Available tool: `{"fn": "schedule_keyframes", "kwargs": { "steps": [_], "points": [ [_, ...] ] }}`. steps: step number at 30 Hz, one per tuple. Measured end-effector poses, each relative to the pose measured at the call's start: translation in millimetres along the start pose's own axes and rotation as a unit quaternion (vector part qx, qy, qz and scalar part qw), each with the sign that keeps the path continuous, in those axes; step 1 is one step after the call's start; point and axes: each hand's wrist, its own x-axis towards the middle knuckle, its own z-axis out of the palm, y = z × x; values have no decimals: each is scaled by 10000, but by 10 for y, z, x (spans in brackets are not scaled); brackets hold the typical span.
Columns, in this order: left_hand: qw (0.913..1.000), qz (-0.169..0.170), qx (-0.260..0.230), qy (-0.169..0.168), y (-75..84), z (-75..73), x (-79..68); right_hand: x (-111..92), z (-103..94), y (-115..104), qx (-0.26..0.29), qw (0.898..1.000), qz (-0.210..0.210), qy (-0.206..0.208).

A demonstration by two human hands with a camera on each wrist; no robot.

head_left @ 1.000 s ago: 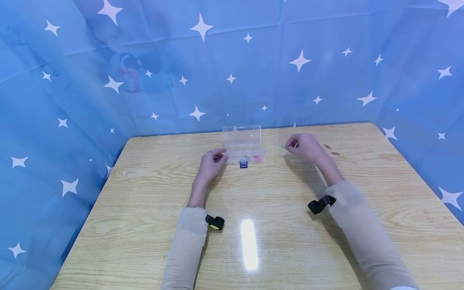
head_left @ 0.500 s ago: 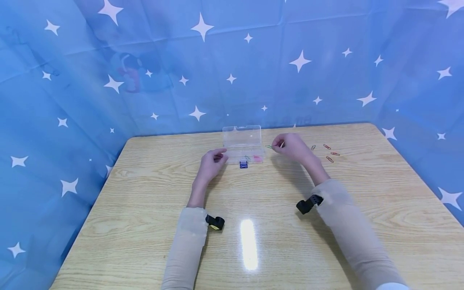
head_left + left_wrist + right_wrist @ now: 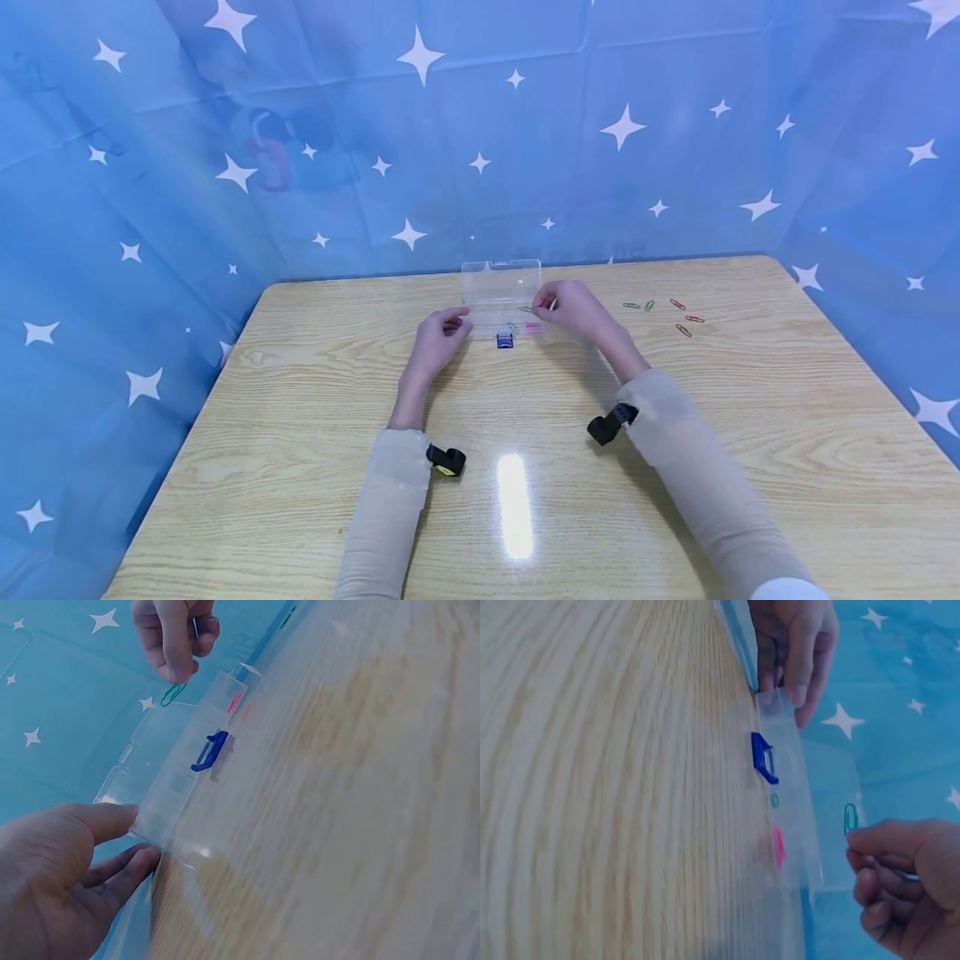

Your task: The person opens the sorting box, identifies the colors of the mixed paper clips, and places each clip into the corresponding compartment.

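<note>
A clear plastic box (image 3: pixel 487 318) with its lid (image 3: pixel 501 283) raised stands near the table's back edge. At its left end my left hand (image 3: pixel 441 340) holds it between thumb and fingers. My right hand (image 3: pixel 573 308) pinches a green paperclip (image 3: pixel 850 817) by one end, above the box's right side. Inside the box lie another green paperclip (image 3: pixel 775 800) and something pink (image 3: pixel 779 846), whose kind is hard to tell. A blue latch (image 3: pixel 211 751) hangs out from the front of the box.
To the right on the wooden table (image 3: pixel 315 367) lie green paperclips (image 3: pixel 632 305) and red paperclips (image 3: pixel 677 303). A blue cloth (image 3: pixel 337 133) with white stars hangs behind the table.
My right hand has moved left with the green paperclip, from right of the box to over it. Paperclips it had covered now show on the table. My left hand has stayed put.
</note>
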Motion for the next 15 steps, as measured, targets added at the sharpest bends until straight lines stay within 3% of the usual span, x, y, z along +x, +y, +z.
{"fn": "schedule_keyframes", "kwargs": {
  "steps": [15],
  "points": [
    [10000,-59,40,45,-3,19,7,81,186,-73,71,9998,-45,-161]
  ]
}}
